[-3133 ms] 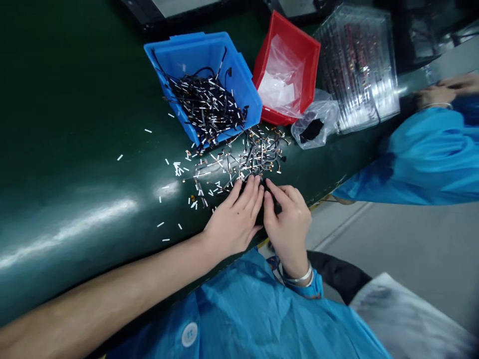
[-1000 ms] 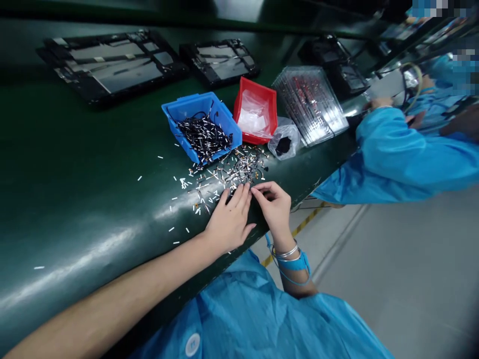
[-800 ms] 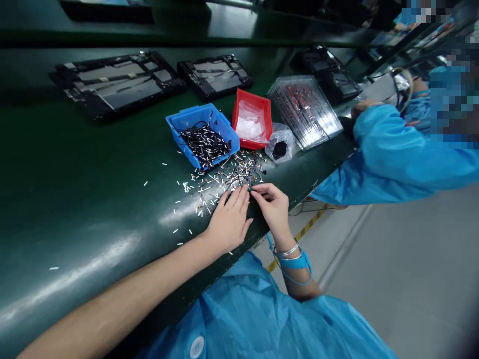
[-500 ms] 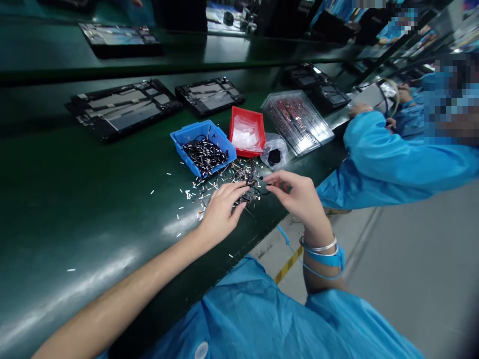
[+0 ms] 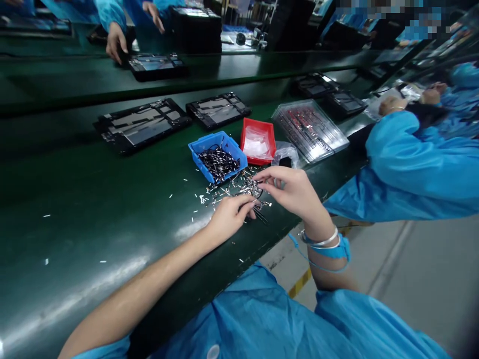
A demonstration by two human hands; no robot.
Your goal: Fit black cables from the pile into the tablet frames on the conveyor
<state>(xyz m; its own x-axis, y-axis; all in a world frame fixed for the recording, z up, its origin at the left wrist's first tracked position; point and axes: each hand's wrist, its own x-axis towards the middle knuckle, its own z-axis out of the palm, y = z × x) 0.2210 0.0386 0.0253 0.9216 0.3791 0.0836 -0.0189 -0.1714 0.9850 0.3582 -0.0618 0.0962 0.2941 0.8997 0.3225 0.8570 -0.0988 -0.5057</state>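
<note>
My left hand (image 5: 232,215) rests low over the bench with thumb and forefinger pinched together. Thin black cables (image 5: 261,215) with light tips stick out from under its fingers. Just to the right, my right hand (image 5: 287,190) has its thumb and fingertips drawn close over the pile, and what sits between them is too small to make out. Both hands are at a loose pile of small cables and connectors (image 5: 250,185). Behind the pile stands a blue bin (image 5: 198,159) full of short black cables with white ends.
Beside the blue bin are a red bin (image 5: 245,137) with clear bags, a plastic bag (image 5: 288,152) and stacked clear trays (image 5: 310,130). Opened tablet-like devices (image 5: 144,124) lie behind. White bits dot the green bench (image 5: 123,219). A co-worker's sleeve (image 5: 419,154) is close on the right.
My left hand has closed from spread fingers into a pinch. My right fingertips have come nearer to it over the pile. The view has shifted, and another person's hands now show across the bench.
</note>
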